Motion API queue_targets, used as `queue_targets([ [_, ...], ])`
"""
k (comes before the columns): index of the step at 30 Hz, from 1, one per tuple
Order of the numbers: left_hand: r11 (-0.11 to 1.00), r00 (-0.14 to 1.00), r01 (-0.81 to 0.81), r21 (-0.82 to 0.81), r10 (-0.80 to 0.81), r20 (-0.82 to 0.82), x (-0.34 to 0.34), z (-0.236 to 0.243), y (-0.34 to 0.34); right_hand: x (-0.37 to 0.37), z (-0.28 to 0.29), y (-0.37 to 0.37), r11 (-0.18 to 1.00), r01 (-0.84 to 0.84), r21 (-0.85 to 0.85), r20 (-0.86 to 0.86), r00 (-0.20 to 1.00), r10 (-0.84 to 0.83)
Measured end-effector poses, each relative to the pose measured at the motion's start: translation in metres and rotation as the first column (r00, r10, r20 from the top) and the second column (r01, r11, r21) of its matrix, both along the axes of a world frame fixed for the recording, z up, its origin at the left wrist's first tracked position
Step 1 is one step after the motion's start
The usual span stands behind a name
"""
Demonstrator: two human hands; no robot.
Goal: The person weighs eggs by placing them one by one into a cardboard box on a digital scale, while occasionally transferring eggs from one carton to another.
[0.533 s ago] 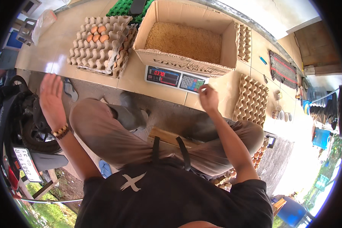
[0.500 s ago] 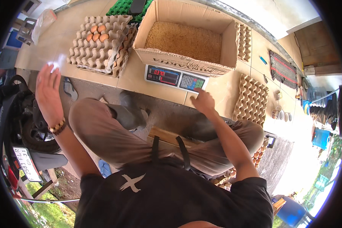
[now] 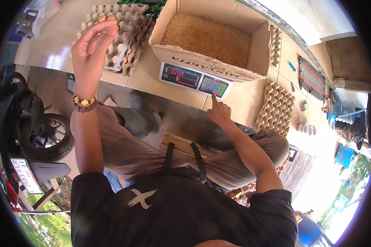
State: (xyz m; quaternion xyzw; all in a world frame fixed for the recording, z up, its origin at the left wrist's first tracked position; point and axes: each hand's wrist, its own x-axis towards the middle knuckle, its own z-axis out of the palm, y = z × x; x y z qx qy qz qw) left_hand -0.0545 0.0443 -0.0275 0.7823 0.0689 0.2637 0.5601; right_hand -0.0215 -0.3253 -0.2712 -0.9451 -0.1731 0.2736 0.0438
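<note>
Scale (image 3: 199,80) lit; egg tray (image 3: 125,40) part-filled, cups left bare. Right hand (image 3: 219,113) points at keypad (image 3: 214,86), grasping nothing; left hand (image 3: 90,49) pinched near tray, hold unclear.

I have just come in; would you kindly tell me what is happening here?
A person has the right hand at a scale, its index finger at the lower edge of the keypad; whether it is pressing is unclear. The left hand is raised in front of stacked egg trays, fingers drawn together, and I cannot tell whether it holds anything. Eggs lie on the top tray. A box of brown grainy stuff stands behind the scale's display.
</note>
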Motion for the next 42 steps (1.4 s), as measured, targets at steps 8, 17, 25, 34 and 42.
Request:
queue_targets([
  [8,0.999,0.999,0.043,0.014,-0.043,-0.002,0.004,-0.007,0.006,0.002,-0.003,0.004,1.0,-0.013,0.008,0.021,1.0,0.013],
  [17,0.857,0.654,0.467,0.219,-0.168,-0.738,0.012,-0.071,-0.011,0.002,0.001,-0.001,0.999,0.02,0.037,-0.049,0.999,-0.018],
  [25,0.727,0.421,0.668,-0.159,-0.545,-0.725,0.012,-0.102,-0.058,0.002,-0.004,-0.009,0.997,0.028,0.075,-0.049,0.999,-0.024],
  [34,0.634,0.387,0.756,0.163,-0.231,-0.893,0.018,-0.171,-0.054,0.002,-0.006,-0.016,0.994,-0.007,0.111,-0.019,1.0,0.009],
  [42,0.657,0.355,0.672,0.342,0.12,-0.927,0.023,-0.248,-0.005,0.001,0.019,-0.012,0.945,0.048,0.324,0.154,0.983,-0.102],
])
